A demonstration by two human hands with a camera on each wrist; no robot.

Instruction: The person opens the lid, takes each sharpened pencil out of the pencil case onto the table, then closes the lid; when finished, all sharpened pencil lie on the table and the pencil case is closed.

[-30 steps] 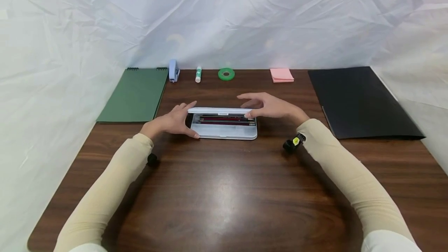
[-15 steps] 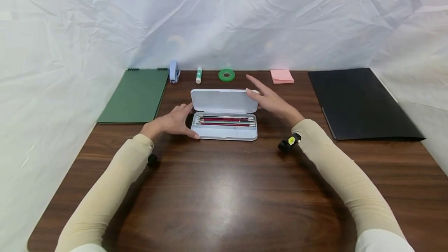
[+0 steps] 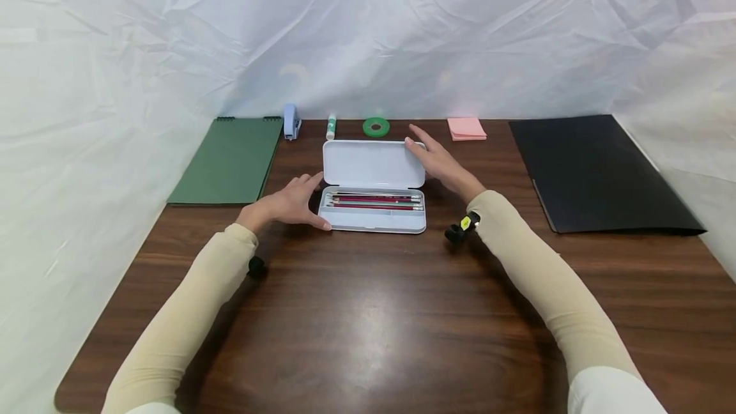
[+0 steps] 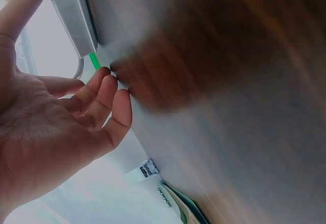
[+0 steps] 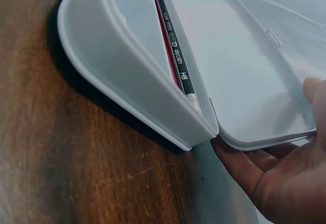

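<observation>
The case (image 3: 374, 219) was white, its lid (image 3: 374, 163) plain white inside. The pencils (image 3: 374, 200) in it were dark red and black, one stamped with white lettering. The table (image 3: 368, 324) was dark brown with a wood grain. The notebook (image 3: 230, 160) was green with a dark spiral, the stapler (image 3: 292, 121) pale blue, the glue stick (image 3: 331, 126) white with a green band, the tape (image 3: 376, 126) bright green, the notes (image 3: 466, 128) pink, the folder (image 3: 592, 171) black. The sleeves (image 3: 552, 286) were beige; the backdrop (image 3: 368, 30) was crinkled white.

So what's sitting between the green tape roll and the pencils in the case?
In the head view, only the raised white lid lies between the green tape roll and the pencils.
</observation>
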